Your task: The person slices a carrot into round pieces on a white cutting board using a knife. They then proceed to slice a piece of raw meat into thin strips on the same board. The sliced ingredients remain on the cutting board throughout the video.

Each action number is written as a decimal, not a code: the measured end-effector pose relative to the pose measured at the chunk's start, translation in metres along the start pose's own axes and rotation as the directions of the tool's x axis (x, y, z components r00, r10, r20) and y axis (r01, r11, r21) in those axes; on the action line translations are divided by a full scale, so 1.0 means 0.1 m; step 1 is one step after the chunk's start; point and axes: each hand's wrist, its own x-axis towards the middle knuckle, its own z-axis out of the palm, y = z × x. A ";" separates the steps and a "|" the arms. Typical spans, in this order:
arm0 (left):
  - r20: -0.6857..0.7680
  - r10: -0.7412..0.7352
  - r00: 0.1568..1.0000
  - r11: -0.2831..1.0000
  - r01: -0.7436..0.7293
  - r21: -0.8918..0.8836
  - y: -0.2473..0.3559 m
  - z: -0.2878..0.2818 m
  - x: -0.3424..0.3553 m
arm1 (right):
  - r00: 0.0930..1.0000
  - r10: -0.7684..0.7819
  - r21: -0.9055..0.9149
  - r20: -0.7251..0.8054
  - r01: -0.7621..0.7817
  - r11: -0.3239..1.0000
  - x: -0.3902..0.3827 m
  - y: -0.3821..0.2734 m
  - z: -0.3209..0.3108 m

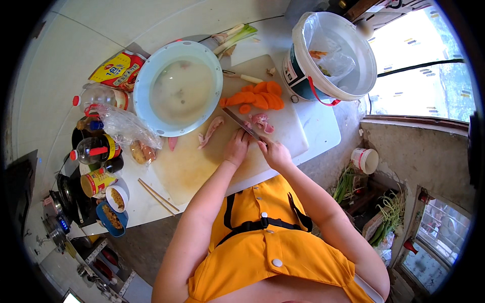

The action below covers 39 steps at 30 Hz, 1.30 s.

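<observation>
On the white counter (318, 131), meat (261, 121) lies on the cutting board (202, 161). The knife (241, 124) is gripped by the right hand (274, 151); the left hand (236, 147), pressed down beside the blade, could be nicked.

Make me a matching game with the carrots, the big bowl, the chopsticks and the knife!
Things:
1. carrot slices
2. big bowl
3. chopsticks
4. knife

Descriptions:
A. light blue, holds cloudy liquid
B. held in the right hand
C. orange pile on the cutting board
D. lying on the counter beside the board's near left edge

Pairs: 1-C, 2-A, 3-D, 4-B
</observation>
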 end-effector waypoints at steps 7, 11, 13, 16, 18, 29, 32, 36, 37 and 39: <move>0.006 -0.056 0.998 0.995 0.056 -0.078 -0.02 0.01 -0.07 | 1.000 0.024 -0.038 0.020 -0.023 0.999 -0.43 0.41 -0.11; 0.027 -0.078 0.997 0.989 0.081 -0.124 0.01 -0.01 -0.07 | 0.992 0.102 -0.057 0.069 -0.099 0.994 -0.56 0.47 -0.22; -0.009 -0.059 0.998 0.990 0.057 -0.131 0.02 -0.02 -0.07 | 0.991 0.111 -0.019 0.071 -0.109 0.994 -0.58 0.50 -0.24; -0.065 0.006 0.998 0.984 -0.018 -0.175 0.04 -0.07 -0.06 | 0.996 0.083 0.070 0.038 -0.086 0.994 -0.57 0.55 -0.22; -0.134 0.069 0.989 0.985 -0.089 -0.146 0.02 -0.07 -0.08 | 0.999 0.046 0.124 -0.004 -0.046 0.991 -0.58 0.48 -0.23; -0.152 -0.025 0.988 1.000 0.022 -0.021 0.08 -0.07 -0.07 | 0.997 0.026 0.031 0.073 -0.028 0.999 -0.61 0.27 -0.27; -0.167 -0.064 0.984 0.998 0.064 -0.006 0.05 -0.01 -0.08 | 0.997 0.012 0.033 0.078 -0.015 0.999 -0.63 0.32 -0.23; -0.149 -0.133 0.980 0.991 0.126 -0.054 0.05 0.05 -0.08 | 0.998 -0.019 0.031 0.057 0.018 0.999 -0.61 0.38 -0.15; -0.129 -0.162 0.978 0.986 0.155 -0.065 0.06 0.04 -0.07 | 0.998 -0.030 0.031 0.048 0.028 0.999 -0.59 0.39 -0.11; -0.124 -0.153 0.980 0.988 0.148 -0.052 0.10 0.01 -0.04 | 0.999 -0.038 0.035 0.035 0.037 0.999 -0.55 0.38 -0.08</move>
